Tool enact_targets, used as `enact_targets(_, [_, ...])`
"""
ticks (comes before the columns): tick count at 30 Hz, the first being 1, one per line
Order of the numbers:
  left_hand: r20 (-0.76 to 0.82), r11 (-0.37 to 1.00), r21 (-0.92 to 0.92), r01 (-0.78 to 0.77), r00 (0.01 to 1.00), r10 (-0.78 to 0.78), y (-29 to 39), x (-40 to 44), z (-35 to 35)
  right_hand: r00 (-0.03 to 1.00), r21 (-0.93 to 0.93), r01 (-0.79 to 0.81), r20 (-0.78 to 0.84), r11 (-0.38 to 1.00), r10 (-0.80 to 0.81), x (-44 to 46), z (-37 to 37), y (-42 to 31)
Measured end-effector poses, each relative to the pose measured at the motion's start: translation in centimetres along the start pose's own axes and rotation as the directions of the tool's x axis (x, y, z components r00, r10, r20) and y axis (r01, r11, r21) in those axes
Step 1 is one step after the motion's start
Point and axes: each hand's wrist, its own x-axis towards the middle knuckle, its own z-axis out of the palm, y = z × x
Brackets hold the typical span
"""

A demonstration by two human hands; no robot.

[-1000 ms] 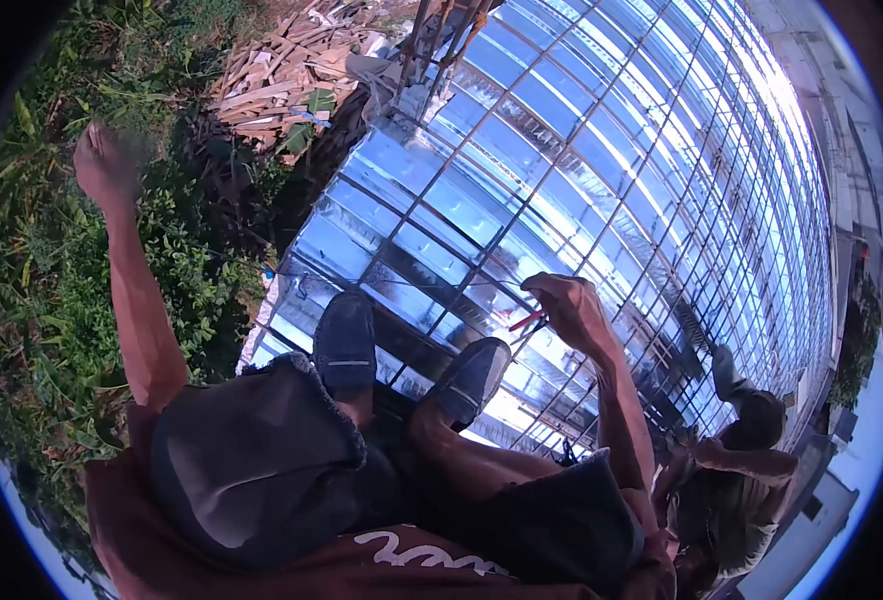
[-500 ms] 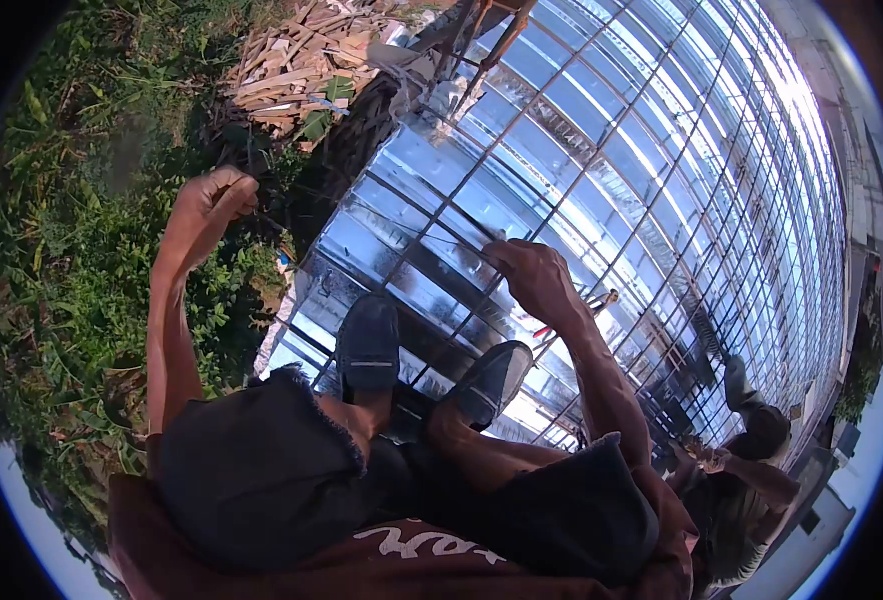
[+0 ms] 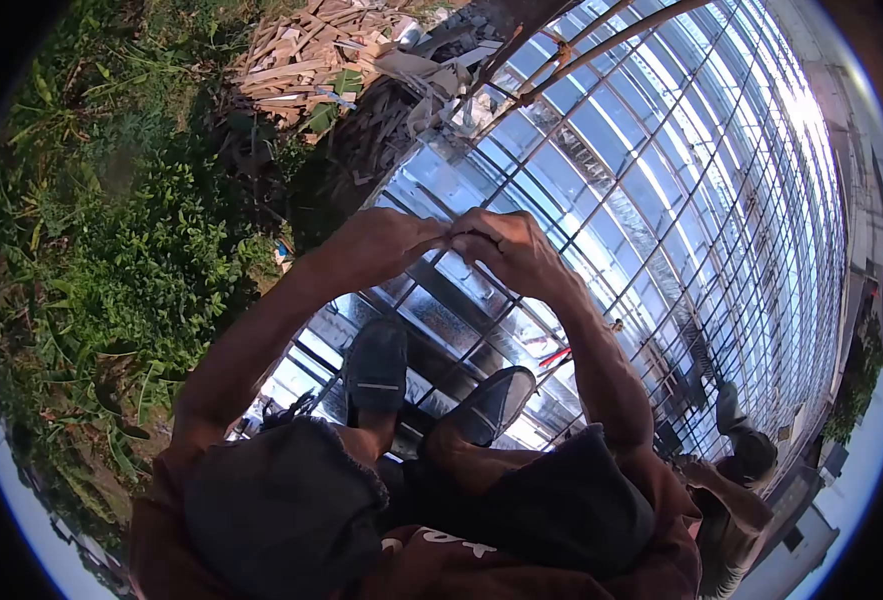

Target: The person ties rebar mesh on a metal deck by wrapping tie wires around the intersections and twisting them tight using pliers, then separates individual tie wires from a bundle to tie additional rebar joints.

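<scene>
My left hand (image 3: 389, 243) and my right hand (image 3: 506, 248) meet fingertip to fingertip above the steel bar grid (image 3: 534, 156). Both are closed in a pinch. The right fingers are on a thin dark wire, which shows better in the earlier frame; here the fingers mostly hide it. What the left fingers hold is too small to make out. Below the hands, shiny corrugated metal decking (image 3: 476, 285) lies under the bars. My shoes (image 3: 376, 365) stand on the grid, knees bent. A red thing (image 3: 555, 356), perhaps a tool handle, lies beside my right foot.
Another person (image 3: 736, 490) crouches at the lower right, bending over the bars. Brown poles (image 3: 561, 68) cross the far edge of the decking. Beyond its left edge lie green plants (image 3: 151, 240) and a heap of wood scraps (image 3: 306, 62) at a lower level.
My left hand has swung right, from over the plants to my right hand. My right hand has shifted slightly left, its fingers still closed. My view has tilted a little.
</scene>
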Motion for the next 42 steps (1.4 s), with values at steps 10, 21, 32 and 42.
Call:
enact_targets(10, [-0.025,0.891,-0.395,0.223,0.967,-0.253,-3.2,2.1,-0.8,0.978,-0.068,-0.144,-0.165,0.987,0.131,3.5,-1.2,7.1])
enact_targets(21, [-0.074,0.571,-0.723,0.389,0.778,-0.623,-6.3,2.9,4.0,0.889,-0.472,-0.362,-0.433,0.804,0.146,4.7,-3.5,13.0])
enact_targets(32, [-0.306,0.708,-0.614,0.348,0.722,-0.62,-7.1,2.9,3.6,0.924,-0.148,-0.355,-0.208,0.923,0.322,8.3,-1.6,16.5])
enact_targets(42, [-0.078,0.566,-0.757,0.327,0.814,-0.576,-7.8,6.4,5.3,0.914,-0.042,-0.353,-0.229,0.935,0.335,8.3,-2.4,15.2])
